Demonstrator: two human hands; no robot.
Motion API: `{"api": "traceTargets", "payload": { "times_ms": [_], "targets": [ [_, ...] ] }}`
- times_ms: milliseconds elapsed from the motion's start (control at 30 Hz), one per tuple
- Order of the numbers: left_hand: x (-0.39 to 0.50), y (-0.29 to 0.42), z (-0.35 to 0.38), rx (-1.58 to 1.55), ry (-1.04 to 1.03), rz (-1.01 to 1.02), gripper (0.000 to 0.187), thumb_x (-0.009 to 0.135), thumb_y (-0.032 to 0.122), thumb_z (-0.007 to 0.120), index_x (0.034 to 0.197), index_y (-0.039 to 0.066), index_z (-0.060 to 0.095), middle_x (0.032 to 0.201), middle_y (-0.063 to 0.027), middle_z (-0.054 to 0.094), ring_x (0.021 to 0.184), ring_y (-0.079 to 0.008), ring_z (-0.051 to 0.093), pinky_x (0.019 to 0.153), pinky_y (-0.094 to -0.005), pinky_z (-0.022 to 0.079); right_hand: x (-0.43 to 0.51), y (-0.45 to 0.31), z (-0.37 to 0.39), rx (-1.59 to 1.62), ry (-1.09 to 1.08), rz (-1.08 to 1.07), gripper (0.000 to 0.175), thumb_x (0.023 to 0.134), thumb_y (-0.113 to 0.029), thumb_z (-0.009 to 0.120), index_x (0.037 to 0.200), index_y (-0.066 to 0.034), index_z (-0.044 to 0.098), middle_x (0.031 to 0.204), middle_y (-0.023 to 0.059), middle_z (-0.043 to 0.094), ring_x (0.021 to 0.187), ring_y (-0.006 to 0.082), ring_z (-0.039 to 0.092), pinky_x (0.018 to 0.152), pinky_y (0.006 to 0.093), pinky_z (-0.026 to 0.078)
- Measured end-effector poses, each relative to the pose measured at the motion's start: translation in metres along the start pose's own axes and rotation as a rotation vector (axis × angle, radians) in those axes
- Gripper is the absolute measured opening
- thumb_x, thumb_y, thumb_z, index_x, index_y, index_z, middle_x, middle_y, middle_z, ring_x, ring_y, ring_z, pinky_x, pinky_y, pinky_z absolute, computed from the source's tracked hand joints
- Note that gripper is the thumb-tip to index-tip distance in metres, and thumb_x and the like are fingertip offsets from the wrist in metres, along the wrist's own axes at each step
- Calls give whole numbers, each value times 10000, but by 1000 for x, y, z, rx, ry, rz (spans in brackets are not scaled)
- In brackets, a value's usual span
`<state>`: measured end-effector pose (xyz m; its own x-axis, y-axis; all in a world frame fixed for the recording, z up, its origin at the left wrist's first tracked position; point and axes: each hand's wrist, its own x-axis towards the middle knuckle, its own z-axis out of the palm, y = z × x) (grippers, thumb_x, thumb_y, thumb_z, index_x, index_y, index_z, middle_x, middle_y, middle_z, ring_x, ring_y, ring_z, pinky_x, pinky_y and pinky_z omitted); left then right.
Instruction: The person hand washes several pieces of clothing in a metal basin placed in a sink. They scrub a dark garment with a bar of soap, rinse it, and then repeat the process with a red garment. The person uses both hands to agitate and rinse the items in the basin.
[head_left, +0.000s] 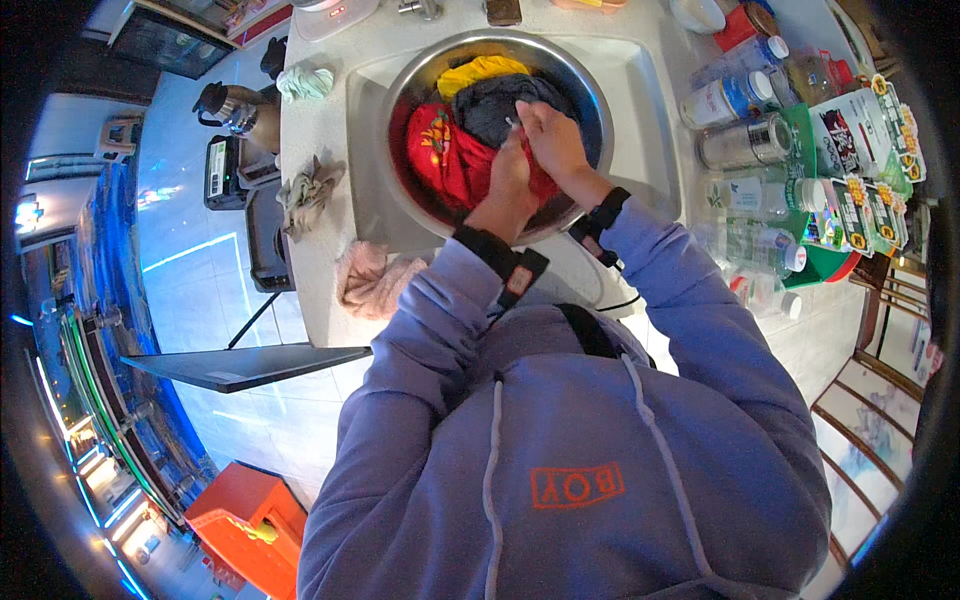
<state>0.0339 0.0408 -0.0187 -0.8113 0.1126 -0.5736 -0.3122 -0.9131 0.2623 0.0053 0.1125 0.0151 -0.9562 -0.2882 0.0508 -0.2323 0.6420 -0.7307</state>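
Observation:
A round stainless steel basin (598, 105) stands in the sink (645, 142). Inside it lie a red cloth (435, 161) with a printed motif, a dark grey cloth (484, 112) and a yellow cloth (480, 69). My left hand (514, 180) is over the red cloth, its fingertips at the edge of the dark grey one. Close beside it, my right hand (553, 142) has its fingers bent over the dark grey cloth. A small pale thing shows by the fingertips; what it is, and which hand holds it, cannot be told. Both wrists wear black straps.
Crumpled rags, one pale green (306, 82), one grey (307, 196) and one pink (375, 281), lie along the counter's left side. Several plastic bottles (757, 195) crowd the right side. A faucet (420, 9) is behind the basin. A steel jug (240, 112) stands at left.

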Motion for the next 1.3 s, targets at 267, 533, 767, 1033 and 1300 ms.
{"api": "traceTargets", "payload": {
  "times_ms": [267, 533, 767, 1033, 1300],
  "targets": [
    [-7, -1, 2, 48, 93, -8, 438, 939, 424, 343, 1162, 89, 516, 1081, -83, 573, 984, -245, 546, 858, -392, 435, 2, -6, -6, -68, -5, -92, 326, 912, -330, 423, 875, -24, 529, 821, 241, 589, 770, 421, 575, 675, 478, 466],
    [7, -1, -11, 188, 134, 311, 389, 936, 405, 384, 909, 63, 567, 837, -85, 579, 789, -221, 555, 729, -383, 452, -7, -2, 2, 43, 3, -142, 365, 914, -358, 412, 869, -25, 556, 840, 235, 577, 806, 416, 554, 694, 463, 439],
    [-10, 9, -1, 187, -31, 143, 354, 937, 376, 382, 992, 75, 561, 935, -98, 595, 829, -226, 578, 761, -366, 476, -21, -18, 0, 171, 56, -159, 339, 914, -338, 425, 861, -30, 556, 811, 228, 586, 777, 406, 570, 663, 462, 450],
    [38, -20, -32, 988, -148, 567, 364, 944, 338, 355, 1104, 72, 546, 1033, -92, 581, 985, -202, 532, 835, -334, 432, -21, -2, 1, 120, 57, -221, 391, 920, -365, 419, 885, -8, 576, 777, 194, 588, 743, 355, 574, 702, 359, 455],
    [24, -19, -25, 405, -352, 454, 306, 945, 342, 376, 971, 90, 548, 910, -92, 583, 822, -201, 563, 751, -348, 472, -24, -18, -4, 140, 90, -213, 356, 906, -348, 433, 862, -45, 614, 797, 215, 598, 765, 373, 592, 650, 437, 458]
  ]
}}
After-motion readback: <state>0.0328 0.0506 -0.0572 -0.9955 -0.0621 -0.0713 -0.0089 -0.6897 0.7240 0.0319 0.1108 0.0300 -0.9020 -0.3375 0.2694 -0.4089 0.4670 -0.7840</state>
